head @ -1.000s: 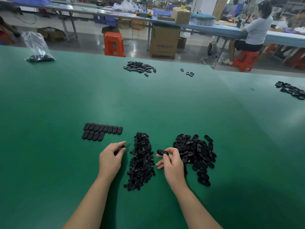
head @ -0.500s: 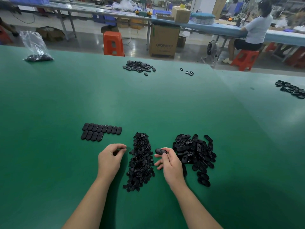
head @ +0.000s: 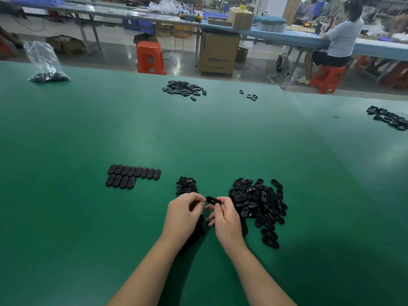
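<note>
The black oval shell (head: 213, 200) is pinched at its right end between the thumb and forefinger of the right hand (head: 227, 219), held just above the green table (head: 88, 239). Its left end pokes free towards the left hand (head: 183, 217). That hand's fingers are curled, with thumb and forefinger closed on a small black part (head: 194, 204) right beside the shell's free end.

A second ago the hands were apart, with the left one resting left of the heap of small black parts (head: 186, 186). Now it has crossed over that heap to meet the right hand, and the shell has shifted slightly left with it. Both piles and the laid-out rows look unmoved.

The shape of the small part cannot be made out, nor whether it already touches the shell. The left hand and forearm cover the nearer half of the small-parts heap, which shows only just beyond the grip and as a dark strip under the wrist. The right hand hides the near-left edge of the pile of oval shells (head: 258, 202), which lies just right of the grip.

Beyond and left of the grip are two neat rows of closed oval pieces (head: 132, 175). Far beyond it sit another dark pile (head: 184, 89) and a few loose rings (head: 249, 96). A clear bag of parts (head: 46, 69) is far left. One more pile (head: 388, 118) lies far right, close to the frame edge.
</note>
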Demonstrator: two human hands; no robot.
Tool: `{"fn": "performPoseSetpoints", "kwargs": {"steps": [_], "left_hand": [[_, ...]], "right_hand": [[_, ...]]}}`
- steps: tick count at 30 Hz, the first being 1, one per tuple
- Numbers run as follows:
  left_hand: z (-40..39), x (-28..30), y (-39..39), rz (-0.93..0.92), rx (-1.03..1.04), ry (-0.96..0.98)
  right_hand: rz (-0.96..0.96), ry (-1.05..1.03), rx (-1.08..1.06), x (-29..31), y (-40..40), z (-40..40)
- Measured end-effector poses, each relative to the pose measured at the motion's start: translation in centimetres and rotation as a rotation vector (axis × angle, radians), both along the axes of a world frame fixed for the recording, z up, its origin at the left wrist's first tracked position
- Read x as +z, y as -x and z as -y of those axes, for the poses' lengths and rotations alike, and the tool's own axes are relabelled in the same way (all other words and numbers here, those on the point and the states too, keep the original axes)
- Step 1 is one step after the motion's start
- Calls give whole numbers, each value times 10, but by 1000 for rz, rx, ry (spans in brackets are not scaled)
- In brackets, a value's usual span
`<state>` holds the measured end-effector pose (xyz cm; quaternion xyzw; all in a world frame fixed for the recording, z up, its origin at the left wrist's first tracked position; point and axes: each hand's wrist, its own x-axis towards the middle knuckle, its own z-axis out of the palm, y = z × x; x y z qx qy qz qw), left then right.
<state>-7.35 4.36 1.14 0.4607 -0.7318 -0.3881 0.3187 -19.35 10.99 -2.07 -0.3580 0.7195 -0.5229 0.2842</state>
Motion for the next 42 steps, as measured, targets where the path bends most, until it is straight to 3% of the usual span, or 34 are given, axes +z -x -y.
{"fn": "performPoseSetpoints", "kwargs": {"steps": [11,28,42], "left_hand": [[-7,2,31,201,-25,101],[-3,2,33,198,-8,70],[1,2,35,195,96,20]], "right_hand": [[-135,-76,-14,-4,5,0],[-171,-75,-29,-5,7,1],[-92,-30,-10,-6,8,1]]}}
